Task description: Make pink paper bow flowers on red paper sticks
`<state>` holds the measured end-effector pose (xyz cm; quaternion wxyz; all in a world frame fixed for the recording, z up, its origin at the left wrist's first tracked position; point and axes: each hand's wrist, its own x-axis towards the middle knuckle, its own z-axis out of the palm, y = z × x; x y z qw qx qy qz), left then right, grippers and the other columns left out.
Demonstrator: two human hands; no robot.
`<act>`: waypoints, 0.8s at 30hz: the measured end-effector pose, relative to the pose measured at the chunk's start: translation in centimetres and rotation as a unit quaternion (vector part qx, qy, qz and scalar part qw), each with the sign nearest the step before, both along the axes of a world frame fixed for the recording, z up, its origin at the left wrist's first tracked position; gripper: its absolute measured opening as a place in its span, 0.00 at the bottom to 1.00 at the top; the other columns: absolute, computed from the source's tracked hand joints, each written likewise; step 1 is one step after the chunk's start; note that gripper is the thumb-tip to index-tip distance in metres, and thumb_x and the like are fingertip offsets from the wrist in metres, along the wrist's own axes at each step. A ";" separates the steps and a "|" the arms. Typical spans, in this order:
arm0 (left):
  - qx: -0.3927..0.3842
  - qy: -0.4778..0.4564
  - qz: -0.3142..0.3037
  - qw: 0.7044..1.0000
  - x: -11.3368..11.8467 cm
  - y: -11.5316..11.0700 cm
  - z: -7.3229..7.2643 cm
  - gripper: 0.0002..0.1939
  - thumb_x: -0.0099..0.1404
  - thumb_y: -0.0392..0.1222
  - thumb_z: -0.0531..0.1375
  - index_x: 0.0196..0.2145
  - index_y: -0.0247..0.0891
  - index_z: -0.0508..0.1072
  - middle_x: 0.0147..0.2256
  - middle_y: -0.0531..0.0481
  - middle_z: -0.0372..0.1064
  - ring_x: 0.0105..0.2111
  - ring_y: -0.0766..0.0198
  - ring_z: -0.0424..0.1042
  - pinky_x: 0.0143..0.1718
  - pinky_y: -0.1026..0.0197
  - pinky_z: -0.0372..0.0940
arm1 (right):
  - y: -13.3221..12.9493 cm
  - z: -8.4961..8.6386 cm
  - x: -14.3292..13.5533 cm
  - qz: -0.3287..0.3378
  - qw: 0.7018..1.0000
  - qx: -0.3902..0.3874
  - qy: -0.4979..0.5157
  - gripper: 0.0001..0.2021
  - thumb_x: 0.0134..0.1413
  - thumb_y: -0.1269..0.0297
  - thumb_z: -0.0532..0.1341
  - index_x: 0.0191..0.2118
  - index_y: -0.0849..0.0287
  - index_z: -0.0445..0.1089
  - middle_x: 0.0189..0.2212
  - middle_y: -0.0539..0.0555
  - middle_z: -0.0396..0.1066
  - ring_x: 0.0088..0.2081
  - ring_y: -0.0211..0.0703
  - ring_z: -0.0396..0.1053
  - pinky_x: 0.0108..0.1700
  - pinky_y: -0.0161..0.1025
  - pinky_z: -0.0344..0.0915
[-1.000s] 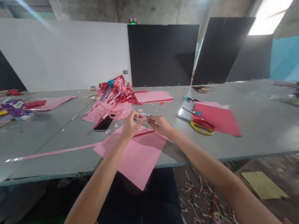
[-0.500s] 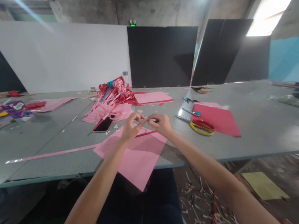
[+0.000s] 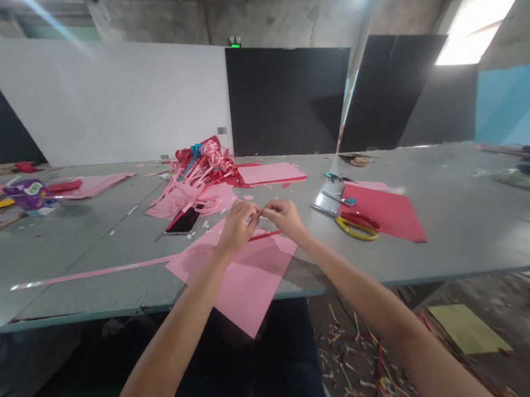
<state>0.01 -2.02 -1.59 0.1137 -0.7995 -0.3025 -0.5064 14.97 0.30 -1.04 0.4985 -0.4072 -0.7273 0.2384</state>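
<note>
My left hand [image 3: 239, 224] and my right hand [image 3: 284, 217] meet fingertip to fingertip above a pink paper sheet [image 3: 251, 283]. Both are closed in a pinch; whatever sits between the fingertips is too small to make out. Under them a red strip [image 3: 264, 236] lies across the sheet, partly hidden by the left hand. From the sheet's left side a long pink strip [image 3: 117, 268] runs out over the table. A phone [image 3: 185, 221] lies left of my left hand, below a heap of curled pink and red paper strips [image 3: 206, 163].
Yellow-and-red-handled scissors [image 3: 359, 225] and a blue-tipped tool [image 3: 339, 199] lie right of my hands, by red paper [image 3: 387, 214]. Stacked pink sheets [image 3: 271, 173] lie behind. A purple packet [image 3: 31, 195] is at left. Paper scraps [image 3: 371, 366] litter the floor.
My left hand has turned, its back now more toward the camera and its thumb drawn in. The right fingers have shifted slightly at the meeting point. The sheet and tools look the same.
</note>
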 end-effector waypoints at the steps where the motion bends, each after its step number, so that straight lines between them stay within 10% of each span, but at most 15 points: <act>1: 0.005 0.008 -0.003 1.000 0.0 0.0 0.0 0.11 0.61 0.34 0.54 0.23 0.40 0.57 0.28 0.51 0.67 0.32 0.64 0.64 0.38 0.59 0.60 | 0.7 -0.1 0.3 -0.014 1.000 -0.018 0.014 0.15 0.46 0.57 0.57 0.18 0.61 0.66 0.16 0.47 0.58 0.21 0.32 0.54 0.23 0.32 0.47; 5: -0.057 -0.113 -0.016 0.992 0.0 0.3 0.0 0.10 0.59 0.36 0.57 0.24 0.40 0.57 0.31 0.51 0.67 0.36 0.64 0.66 0.42 0.58 0.60 | 3.8 -1.0 3.5 -0.131 0.990 -0.044 0.008 0.17 0.52 0.55 0.53 0.23 0.61 0.69 0.18 0.49 0.63 0.22 0.35 0.58 0.25 0.33 0.49; 9: -0.248 -0.297 -0.122 0.914 -0.4 0.9 0.2 0.15 0.51 0.39 0.62 0.29 0.41 0.56 0.37 0.51 0.63 0.42 0.63 0.66 0.39 0.61 0.61 | 5.4 -1.8 6.1 -0.203 0.944 -0.042 -0.257 0.13 0.56 0.63 0.52 0.34 0.55 0.75 0.35 0.54 0.74 0.39 0.45 0.68 0.38 0.37 0.57; 16: -0.382 -0.317 -0.225 0.838 -1.2 0.9 0.0 0.14 0.51 0.39 0.62 0.32 0.42 0.60 0.43 0.51 0.63 0.51 0.59 0.61 0.47 0.57 0.58 | 5.6 -2.5 5.9 -0.211 0.882 -0.096 -0.412 0.14 0.55 0.70 0.51 0.37 0.56 0.74 0.43 0.59 0.73 0.48 0.51 0.66 0.48 0.46 0.56; 21: -0.422 -0.296 -0.239 0.823 -1.1 0.7 -0.1 0.12 0.51 0.38 0.62 0.32 0.41 0.61 0.50 0.50 0.62 0.55 0.56 0.57 0.50 0.55 0.55 | 5.5 -2.2 5.5 -0.172 0.946 -0.048 -0.269 0.13 0.53 0.67 0.57 0.44 0.58 0.71 0.47 0.59 0.70 0.48 0.50 0.65 0.49 0.45 0.57; 24: -0.426 -0.286 -0.222 0.829 -1.0 0.7 -0.2 0.13 0.50 0.39 0.62 0.34 0.42 0.63 0.50 0.50 0.61 0.53 0.59 0.59 0.50 0.57 0.56 | 4.5 -1.3 4.4 -0.029 0.994 -0.019 -0.106 0.14 0.57 0.58 0.53 0.43 0.58 0.71 0.41 0.55 0.72 0.42 0.42 0.68 0.43 0.38 0.61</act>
